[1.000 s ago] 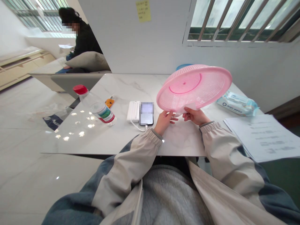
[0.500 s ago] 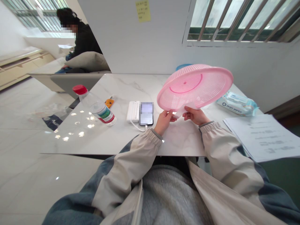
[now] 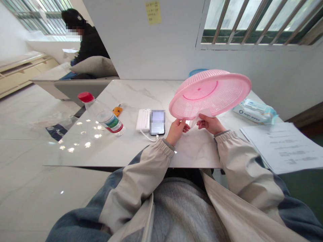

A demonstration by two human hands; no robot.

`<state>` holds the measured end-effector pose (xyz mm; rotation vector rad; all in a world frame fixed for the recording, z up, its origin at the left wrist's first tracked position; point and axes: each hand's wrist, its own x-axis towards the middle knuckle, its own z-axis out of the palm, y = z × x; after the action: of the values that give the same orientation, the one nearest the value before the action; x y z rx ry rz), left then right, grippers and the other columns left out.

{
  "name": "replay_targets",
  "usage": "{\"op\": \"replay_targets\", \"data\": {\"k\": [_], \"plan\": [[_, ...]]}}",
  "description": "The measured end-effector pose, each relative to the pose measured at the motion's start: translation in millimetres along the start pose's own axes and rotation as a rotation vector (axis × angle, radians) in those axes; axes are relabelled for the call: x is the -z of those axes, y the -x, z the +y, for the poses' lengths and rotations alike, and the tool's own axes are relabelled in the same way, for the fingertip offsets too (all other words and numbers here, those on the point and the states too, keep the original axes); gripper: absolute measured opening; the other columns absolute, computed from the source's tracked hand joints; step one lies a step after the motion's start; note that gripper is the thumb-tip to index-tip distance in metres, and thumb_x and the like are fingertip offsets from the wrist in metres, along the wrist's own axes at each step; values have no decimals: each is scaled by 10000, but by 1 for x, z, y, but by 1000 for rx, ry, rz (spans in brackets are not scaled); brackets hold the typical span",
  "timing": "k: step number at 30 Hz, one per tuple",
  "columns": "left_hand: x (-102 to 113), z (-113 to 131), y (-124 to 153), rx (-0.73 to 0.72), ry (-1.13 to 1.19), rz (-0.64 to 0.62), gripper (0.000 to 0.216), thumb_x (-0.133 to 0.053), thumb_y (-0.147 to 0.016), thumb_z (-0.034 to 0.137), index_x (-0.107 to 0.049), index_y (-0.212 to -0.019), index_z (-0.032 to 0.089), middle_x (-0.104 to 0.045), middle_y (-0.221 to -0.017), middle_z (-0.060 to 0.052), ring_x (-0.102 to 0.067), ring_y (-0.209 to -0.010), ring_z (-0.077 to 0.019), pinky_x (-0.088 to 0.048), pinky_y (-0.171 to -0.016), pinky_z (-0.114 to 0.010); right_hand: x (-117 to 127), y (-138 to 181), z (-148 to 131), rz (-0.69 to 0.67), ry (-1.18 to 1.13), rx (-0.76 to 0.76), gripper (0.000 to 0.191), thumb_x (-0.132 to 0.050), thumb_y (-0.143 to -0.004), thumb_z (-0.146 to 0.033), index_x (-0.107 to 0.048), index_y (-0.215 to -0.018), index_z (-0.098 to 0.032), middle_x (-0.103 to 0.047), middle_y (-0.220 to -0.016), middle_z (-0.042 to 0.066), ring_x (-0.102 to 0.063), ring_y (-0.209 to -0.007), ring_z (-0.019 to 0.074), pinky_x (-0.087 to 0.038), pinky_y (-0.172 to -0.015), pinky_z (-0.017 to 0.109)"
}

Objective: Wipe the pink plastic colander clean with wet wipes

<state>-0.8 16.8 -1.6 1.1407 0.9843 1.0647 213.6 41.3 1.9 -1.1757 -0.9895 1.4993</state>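
Observation:
A pink plastic mesh basket (image 3: 199,89) is tilted up above the table, its hollow inside facing me. My left hand (image 3: 177,132) is closed at the near left part of its rim, thumb on the edge and fingers curled beneath. My right hand (image 3: 211,124) pinches a thin white wipe (image 3: 195,122) between thumb and fingers, against the near rim. Part of the wipe lies over the inside of the rim, and the rest hangs down between my hands. The undersides of my fingers are partly hidden.
Left on the marble-look table (image 3: 136,153) are a red-capped bottle (image 3: 114,123), an orange trinket (image 3: 117,111), a white power bank (image 3: 143,120) and a cabled phone (image 3: 157,122). Right lie a wipes pack (image 3: 254,112) and papers (image 3: 285,146). A person (image 3: 88,42) sits beyond the partition.
The wipe has shifted slightly: its lower end has come away from my left fingertips and hangs more crumpled under my right thumb. Basket and both hands have hardly moved.

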Motion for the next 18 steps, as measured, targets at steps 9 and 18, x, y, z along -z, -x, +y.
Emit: {"op": "replay_targets", "data": {"k": [9,18], "plan": [[-1,6,3,46,3,-12,256,-513,-1089,359,-633,-1097,133,-738,-1166,-135,-731,-649,-118,-565,-588,-245,3,-3,3,-13,10,15,292,-853,-833,-416,-739,-864,-149,-748,-651,63,-670,-486,141,-615,-485,236],[-4,15,11,111,159,-58,331,-557,-1081,423,-609,-1233,134,-673,-1423,-231,-817,-801,-204,-662,-763,-333,3,-2,2,-29,-4,39,301,-858,-804,-414,-755,-853,-135,-741,-653,64,-667,-500,135,-613,-498,234]]}}
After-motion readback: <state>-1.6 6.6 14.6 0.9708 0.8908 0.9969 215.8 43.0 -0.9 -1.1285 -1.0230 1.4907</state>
